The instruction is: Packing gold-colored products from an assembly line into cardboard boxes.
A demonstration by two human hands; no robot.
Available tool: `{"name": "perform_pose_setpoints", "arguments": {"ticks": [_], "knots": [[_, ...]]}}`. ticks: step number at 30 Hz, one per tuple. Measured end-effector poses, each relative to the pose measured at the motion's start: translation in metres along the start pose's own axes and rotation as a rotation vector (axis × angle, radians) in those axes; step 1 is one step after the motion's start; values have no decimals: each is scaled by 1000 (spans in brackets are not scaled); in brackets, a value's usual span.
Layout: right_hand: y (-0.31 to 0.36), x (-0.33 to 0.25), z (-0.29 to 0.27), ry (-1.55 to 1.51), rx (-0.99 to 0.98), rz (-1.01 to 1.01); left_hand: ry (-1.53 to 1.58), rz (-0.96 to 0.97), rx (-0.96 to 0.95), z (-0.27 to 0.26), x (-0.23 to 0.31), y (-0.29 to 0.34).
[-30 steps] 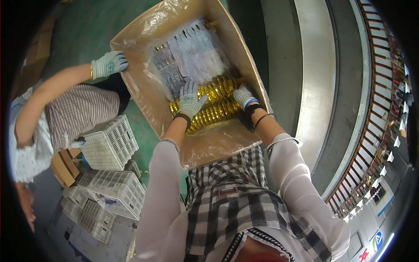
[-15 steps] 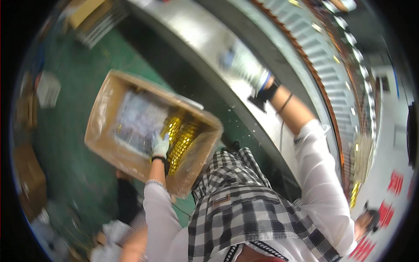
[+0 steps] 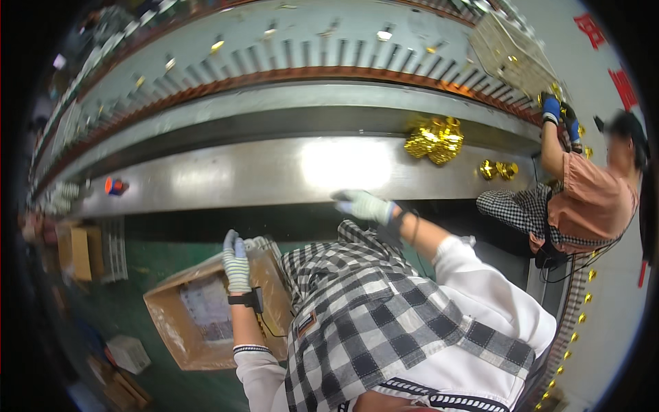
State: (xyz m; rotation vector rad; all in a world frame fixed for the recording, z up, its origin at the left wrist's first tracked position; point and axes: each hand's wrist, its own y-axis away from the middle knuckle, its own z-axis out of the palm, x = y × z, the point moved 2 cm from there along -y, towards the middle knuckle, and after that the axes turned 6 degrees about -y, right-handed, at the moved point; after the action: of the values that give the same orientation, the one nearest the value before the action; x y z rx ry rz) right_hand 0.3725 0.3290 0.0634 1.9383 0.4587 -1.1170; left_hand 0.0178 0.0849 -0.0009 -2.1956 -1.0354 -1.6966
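Observation:
My left hand (image 3: 236,266), in a striped glove with greyish fingertips, is raised over the upper edge of an open cardboard box (image 3: 170,336). Its fingers are stretched out and nothing shows in them. Clear plastic packing (image 3: 206,309) lies inside the box. Over the front edge of the metal bench (image 3: 240,168), my right hand (image 3: 367,207) is gloved too and slightly blurred. Its fingers point left, stretched out, with no object visible in them. Farther back on the bench sits a pile of shiny gold pieces (image 3: 436,141). Two rounded gold pieces (image 3: 498,169) lie right of it.
A slatted conveyor (image 3: 302,55) carrying small pieces runs behind the bench. On the right, a co-worker (image 3: 590,185) with blue gloves reaches toward a pale plastic crate (image 3: 513,55). An orange and blue object (image 3: 115,185) sits at the bench's left. Cartons (image 3: 82,254) stand on the floor at left.
My view has turned toward the bench and conveyor. My left hand has come up out of the box, away from the gold pieces inside. My right hand is now nearer the bench's front edge.

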Motion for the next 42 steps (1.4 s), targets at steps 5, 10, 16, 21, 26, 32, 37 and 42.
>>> {"name": "perform_pose_setpoints", "arguments": {"ticks": [5,10,16,21,26,32,37,42], "knots": [[76,101,-102,-47,821,13,-95,46,-331,98,2,-26],[64,75,-235,154,1226,97,-55,109,-731,261,138,-47],[12,80,-253,81,678,487,-396,380,-735,421,230,-79],[6,97,-238,-114,722,307,-123,242,-860,455,199,-107],[6,111,-218,-377,638,71,-103,206,-838,432,203,-94],[-1,75,-96,-204,387,81,-348,167,-724,290,167,-68],[0,31,-67,156,308,31,-257,92,-664,235,146,-48],[24,60,-61,-88,246,66,-290,260,-529,235,104,-25]]}}
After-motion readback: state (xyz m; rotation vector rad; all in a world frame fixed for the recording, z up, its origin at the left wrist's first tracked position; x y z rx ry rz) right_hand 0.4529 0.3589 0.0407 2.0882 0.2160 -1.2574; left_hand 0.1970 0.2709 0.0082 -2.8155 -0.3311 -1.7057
